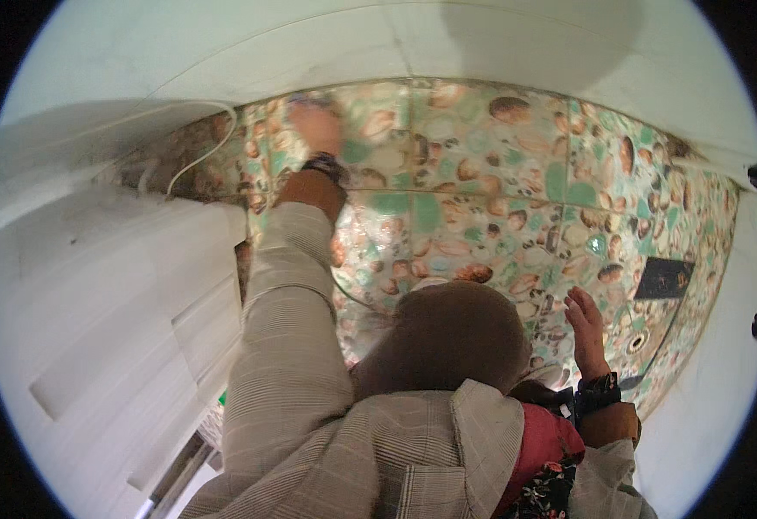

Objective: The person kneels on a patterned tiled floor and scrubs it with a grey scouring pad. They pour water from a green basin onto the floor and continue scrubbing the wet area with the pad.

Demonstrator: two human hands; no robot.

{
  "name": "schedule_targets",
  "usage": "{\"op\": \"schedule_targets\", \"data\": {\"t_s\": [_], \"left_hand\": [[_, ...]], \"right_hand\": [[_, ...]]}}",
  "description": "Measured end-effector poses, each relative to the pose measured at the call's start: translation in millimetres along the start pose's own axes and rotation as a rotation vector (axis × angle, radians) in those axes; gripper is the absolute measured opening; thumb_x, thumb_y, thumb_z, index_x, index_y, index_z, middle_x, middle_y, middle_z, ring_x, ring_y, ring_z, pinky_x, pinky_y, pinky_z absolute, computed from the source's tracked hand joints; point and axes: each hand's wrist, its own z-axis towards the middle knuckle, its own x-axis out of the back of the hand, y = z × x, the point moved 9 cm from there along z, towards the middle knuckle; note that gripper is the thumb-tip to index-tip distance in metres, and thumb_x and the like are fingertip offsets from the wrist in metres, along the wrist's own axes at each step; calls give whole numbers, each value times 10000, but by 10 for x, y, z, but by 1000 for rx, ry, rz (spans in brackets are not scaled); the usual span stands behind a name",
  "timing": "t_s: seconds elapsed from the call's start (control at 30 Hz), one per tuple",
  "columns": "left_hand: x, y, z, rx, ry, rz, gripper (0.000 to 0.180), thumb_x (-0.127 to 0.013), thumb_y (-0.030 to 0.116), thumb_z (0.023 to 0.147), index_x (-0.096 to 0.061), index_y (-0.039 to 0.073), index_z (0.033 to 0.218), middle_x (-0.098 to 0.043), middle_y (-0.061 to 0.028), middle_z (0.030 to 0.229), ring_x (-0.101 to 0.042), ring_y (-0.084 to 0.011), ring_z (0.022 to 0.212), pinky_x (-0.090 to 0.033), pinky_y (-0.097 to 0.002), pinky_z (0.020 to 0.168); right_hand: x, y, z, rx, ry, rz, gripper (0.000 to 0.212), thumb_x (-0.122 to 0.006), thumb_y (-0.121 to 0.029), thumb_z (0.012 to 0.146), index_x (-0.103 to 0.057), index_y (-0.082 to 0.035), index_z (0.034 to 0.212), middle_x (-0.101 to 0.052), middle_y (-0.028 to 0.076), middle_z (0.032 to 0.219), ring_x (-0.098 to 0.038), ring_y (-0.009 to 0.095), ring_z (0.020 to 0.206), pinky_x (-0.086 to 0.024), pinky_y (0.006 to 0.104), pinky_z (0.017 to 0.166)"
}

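My left hand (318,128) reaches far forward over the tiled floor (491,164), close to where it meets the back wall. Motion smears its fingers, and a small bluish patch shows at their tips that I cannot make out. My right hand (586,336) is held beside my right knee, fingers stretched out and nothing visible in them. A dark band circles each wrist. The floor tiles carry a printed pattern of brown, cream and green pebbles, with shiny reflections. My bent knee (456,337) in brown cloth covers part of the floor between my arms.
A white panelled cabinet or appliance (136,320) stands at the left, with a pale hose or cable (223,130) curving behind it. Pale walls (326,43) bound the floor. At the right lie a dark rectangular plate (664,278) and a round drain (637,343).
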Motion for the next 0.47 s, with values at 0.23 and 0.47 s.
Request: {"op": "schedule_targets", "data": {"t_s": [0.23,0.47], "left_hand": [[435,1641,-555,-165,230,269,453,-461,300,863,-518,38,1227,-415,-191,1325,-331,-386,1254,-244,-571,998],[413,2636,-906,-556,224,-155,649,-519,164,820,-235,34,1389,-272,-157,1430,-214,-397,1318,-150,-525,1083]], "right_hand": [[-43,-23,-53,-33,5,22,439,-499,-173,897,-409,55,1260,-479,155,1256,-468,238,1164,-341,328,984],[-5,-142,-53,15,-4,15,443,-498,-165,904,-388,-15,1307,-437,115,1312,-432,223,1200,-312,329,1016]]}}
